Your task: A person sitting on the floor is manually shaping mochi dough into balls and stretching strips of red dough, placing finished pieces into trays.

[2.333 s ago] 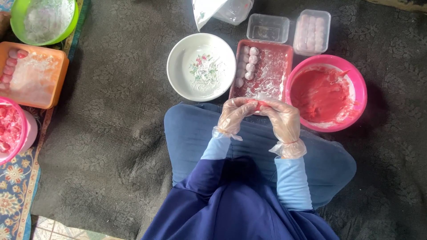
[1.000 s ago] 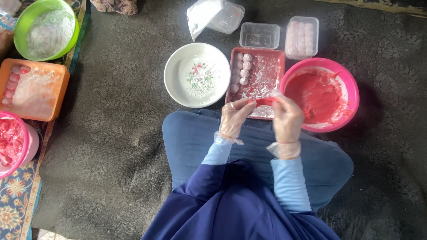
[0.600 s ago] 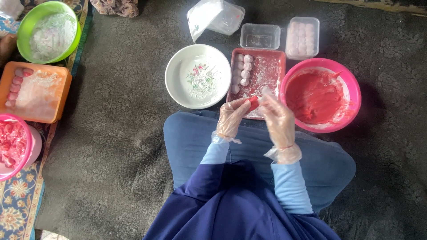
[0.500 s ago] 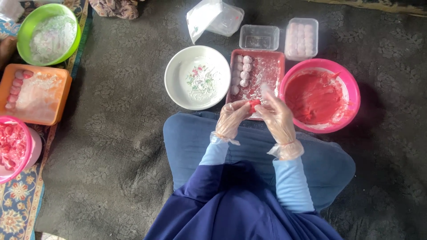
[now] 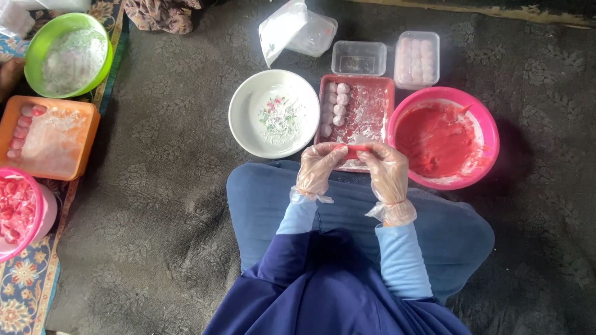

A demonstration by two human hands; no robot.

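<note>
– What are the hands doing?

– Both wear thin clear gloves. The left hand (image 5: 320, 169) and the right hand (image 5: 386, 172) meet over the lap, fingertips pinching a small red piece of dough (image 5: 354, 149) between them, one hand at each end.

– Where does that piece sit against the rest?

– It hangs right at the near edge of the red tray (image 5: 359, 116), which lies just beyond the fingers. The tray is dusted white, with a column of small pale balls (image 5: 336, 104) along its side beyond the left hand.

– And to either side?

– Just beyond the left hand, beside the tray, stands a white plate (image 5: 275, 113) with a flower print. Beside the right hand is a pink bowl (image 5: 444, 138) smeared with red paste.

– Farther out?

– Past the tray, two clear boxes: one empty (image 5: 359, 58), one filled with pale balls (image 5: 417, 58), and a crumpled plastic bag (image 5: 293, 28). Well off beyond the left hand lie an orange tray (image 5: 90, 138), a green bowl (image 5: 66, 54) and another pink bowl (image 5: 40, 213), half out of view.
</note>
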